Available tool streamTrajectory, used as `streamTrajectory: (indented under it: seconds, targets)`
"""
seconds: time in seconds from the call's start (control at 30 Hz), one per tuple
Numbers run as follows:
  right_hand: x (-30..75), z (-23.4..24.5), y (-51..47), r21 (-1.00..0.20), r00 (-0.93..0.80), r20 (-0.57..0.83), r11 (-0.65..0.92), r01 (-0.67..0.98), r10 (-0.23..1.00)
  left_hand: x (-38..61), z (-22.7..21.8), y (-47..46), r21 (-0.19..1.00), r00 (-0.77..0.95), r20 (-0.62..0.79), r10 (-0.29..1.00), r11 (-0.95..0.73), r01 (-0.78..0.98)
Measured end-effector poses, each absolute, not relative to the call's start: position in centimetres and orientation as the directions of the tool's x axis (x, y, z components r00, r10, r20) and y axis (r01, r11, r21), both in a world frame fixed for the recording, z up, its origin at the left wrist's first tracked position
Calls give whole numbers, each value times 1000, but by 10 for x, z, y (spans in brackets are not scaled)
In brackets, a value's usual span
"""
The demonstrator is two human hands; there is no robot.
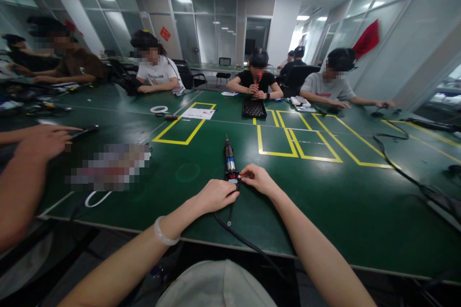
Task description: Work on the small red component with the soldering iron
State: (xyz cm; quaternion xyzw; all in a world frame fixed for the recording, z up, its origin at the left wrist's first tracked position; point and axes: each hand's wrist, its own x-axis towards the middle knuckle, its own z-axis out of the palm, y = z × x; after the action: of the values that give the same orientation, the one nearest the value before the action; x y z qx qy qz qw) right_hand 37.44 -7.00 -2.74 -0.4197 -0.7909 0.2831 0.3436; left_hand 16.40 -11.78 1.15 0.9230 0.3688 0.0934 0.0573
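Holding: left hand (218,195) narrowed on the rear of the driver (229,159), thumb and fingers close together; right hand (260,178) pinching a small orange piece (243,175) at its right side, too small to identify.
Driver: lies on the counter (324,211) ahead of the person, tip pointing away, silver barrel and blue band exposed.
Ring wire (229,223): hangs back from the rear, short, ending in 1 ring.
Cord (248,243): runs towards the counter's near edge.
Left grip: should be firm but light, as the round body could roll.
Right pinch: works best straight and gentle, since a sideways push could turn the tool or shift its loose-looking rear parts.
Slack: worth leaving in the cord, so its weight does not tug the rear.
Sightline: best with the fingertips beside the work rather than over it.
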Motion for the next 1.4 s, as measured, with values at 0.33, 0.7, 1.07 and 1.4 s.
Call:
streamTrajectory:
  seconds: [0.33,0.7,1.07,1.4]
  targets:
    - [370,-24,-76,-815,-427,229,412,407,875,160,9,-117,157,709,136,693,-721,675]
    - [369,-26,-74,-832,-408,227,394,391,884,162,16,-116,318,503,296,812,-580,750]
    - [371,-28,-72,-852,-404,241,392,347,882,177,-9,-76,391,534,252,807,-590,707]
    - [372,-29,-70,-839,-415,210,381,389,885,185,-12,-71,318,535,239,811,-586,746]
